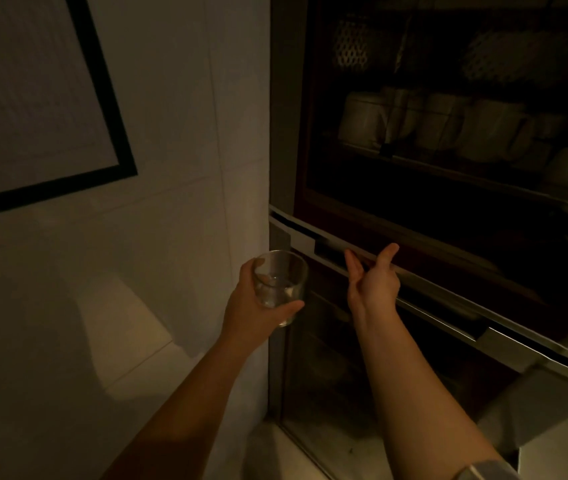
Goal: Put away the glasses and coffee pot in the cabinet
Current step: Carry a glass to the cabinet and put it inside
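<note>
My left hand (pixel 251 299) grips a short clear glass (pixel 281 285) from the side, holding it upright just left of the cabinet's edge. My right hand (pixel 374 280) reaches up to the metal handle strip (pixel 424 282) along the bottom of the glass cabinet door (pixel 449 188); its fingers hook behind the strip and the thumb points up. Behind the dark glass, white mugs (pixel 442 123) stand on a shelf. No coffee pot is visible.
A lower glass-fronted door (pixel 338 368) sits beneath the handle strip. A white tiled wall (pixel 178 168) stands to the left with a black-framed panel (pixel 43 98) on it. Patterned dishes (pixel 352 43) fill the top shelf. The scene is dim.
</note>
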{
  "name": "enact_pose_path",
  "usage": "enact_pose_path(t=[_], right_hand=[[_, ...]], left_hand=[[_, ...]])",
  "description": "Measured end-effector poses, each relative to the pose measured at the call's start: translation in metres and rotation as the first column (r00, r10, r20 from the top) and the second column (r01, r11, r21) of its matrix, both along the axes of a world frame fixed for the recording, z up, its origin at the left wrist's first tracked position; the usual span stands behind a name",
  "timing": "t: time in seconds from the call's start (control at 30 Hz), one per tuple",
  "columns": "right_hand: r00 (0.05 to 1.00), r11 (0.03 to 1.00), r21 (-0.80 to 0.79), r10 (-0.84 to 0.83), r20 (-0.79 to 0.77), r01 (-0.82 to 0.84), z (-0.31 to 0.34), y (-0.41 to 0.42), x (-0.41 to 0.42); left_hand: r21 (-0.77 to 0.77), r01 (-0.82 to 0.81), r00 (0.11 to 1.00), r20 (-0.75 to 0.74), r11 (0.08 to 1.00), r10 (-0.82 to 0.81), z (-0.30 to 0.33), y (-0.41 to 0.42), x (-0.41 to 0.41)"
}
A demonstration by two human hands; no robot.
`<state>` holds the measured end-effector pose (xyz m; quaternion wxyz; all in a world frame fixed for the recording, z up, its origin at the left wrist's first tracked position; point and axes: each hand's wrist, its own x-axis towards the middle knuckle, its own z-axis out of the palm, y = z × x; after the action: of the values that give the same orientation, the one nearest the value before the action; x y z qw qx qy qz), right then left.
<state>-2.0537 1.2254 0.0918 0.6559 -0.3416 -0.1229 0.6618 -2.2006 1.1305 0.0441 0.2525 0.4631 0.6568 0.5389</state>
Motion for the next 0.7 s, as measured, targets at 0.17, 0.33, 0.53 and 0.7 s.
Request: enact_pose_path(t=[0.17,0.33,0.53,0.7], right_hand=[[1.000,1.000,0.007,0.006,0.029,-0.006,0.000,-0.022,-0.008],[0.998,0.997,0.038,0.060,0.002,-0.060,-0.003,-0.048,-0.006],[0.989,0.987,0.057,0.147,0.000,-0.147,-0.003,-0.081,0.004],[0.958,0.955,0.076,0.282,0.049,-0.285,-0.008,-0.120,0.024]], left_hand=[[0.004,-0.094,0.995,-0.014,0.996,0.094,0.000,-0.023,-0.005],[0.030,-0.187,0.981,-0.042,0.982,0.188,0.003,-0.057,-0.008],[0.038,-0.257,0.966,-0.027,0.966,0.258,-0.003,-0.104,0.009],[0.044,-0.358,0.933,-0.013,0.933,0.359,-0.007,-0.161,0.044]])
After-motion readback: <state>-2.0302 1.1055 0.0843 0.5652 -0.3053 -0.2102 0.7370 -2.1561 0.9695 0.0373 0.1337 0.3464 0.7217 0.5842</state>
